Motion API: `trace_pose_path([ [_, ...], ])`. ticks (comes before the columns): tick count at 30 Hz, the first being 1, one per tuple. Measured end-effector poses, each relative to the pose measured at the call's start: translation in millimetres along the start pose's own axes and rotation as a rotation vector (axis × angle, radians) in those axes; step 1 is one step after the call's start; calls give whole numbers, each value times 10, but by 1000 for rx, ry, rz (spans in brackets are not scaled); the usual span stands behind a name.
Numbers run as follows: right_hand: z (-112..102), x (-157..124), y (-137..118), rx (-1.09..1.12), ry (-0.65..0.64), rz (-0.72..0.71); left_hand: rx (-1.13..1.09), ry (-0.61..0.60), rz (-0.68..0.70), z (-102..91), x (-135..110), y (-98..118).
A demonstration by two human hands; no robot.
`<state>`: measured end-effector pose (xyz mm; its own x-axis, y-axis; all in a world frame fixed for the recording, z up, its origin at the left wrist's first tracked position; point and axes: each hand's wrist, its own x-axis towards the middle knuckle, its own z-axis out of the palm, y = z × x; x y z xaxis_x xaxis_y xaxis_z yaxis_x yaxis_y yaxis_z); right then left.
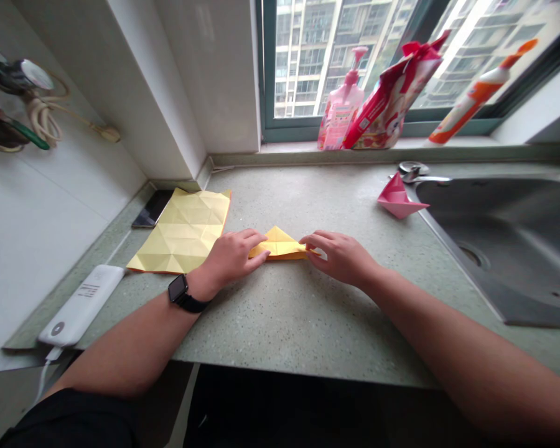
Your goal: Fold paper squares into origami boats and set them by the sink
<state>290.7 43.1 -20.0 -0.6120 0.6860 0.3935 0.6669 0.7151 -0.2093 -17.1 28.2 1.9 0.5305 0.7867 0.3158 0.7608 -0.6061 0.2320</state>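
Lying on the counter (308,323) between both hands: one yellow fold (277,244), peak toward the window (298,62), long axis running side to side, from hand to hand. Left hand (233,254): grasping the fold's left end, thumb in front, fingers over the top. Right hand (340,254): pinching the right end between thumb and fingers. Neither is nearer; both touch it. Beside the left hand: one creased sheet (186,227), pale yellow. Near the sink's left rim: one pink fold (398,198). Containers, sill (289,148): one pump bottle (340,112), pink, fill level unclear; one red pouch (389,102), contents hidden; one orange-and-white bottle (469,102), contents hidden. Container, right: one steel sink (518,218), drain (473,255) visible in its floor
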Motion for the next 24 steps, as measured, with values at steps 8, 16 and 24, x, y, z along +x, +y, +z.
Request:
trace_pose_path([
  [8, -99, 27, -200, -80, 245, -136, 14, -11, 16, -4, 2, 74],
  [16, -142, 33, -293, 23, 397, -245, 38, 25, -58, -47, -11, 176],
  [24, -224, -12, -417, 1, 342, -227, -18, 124, -35, -67, -38, 164],
])
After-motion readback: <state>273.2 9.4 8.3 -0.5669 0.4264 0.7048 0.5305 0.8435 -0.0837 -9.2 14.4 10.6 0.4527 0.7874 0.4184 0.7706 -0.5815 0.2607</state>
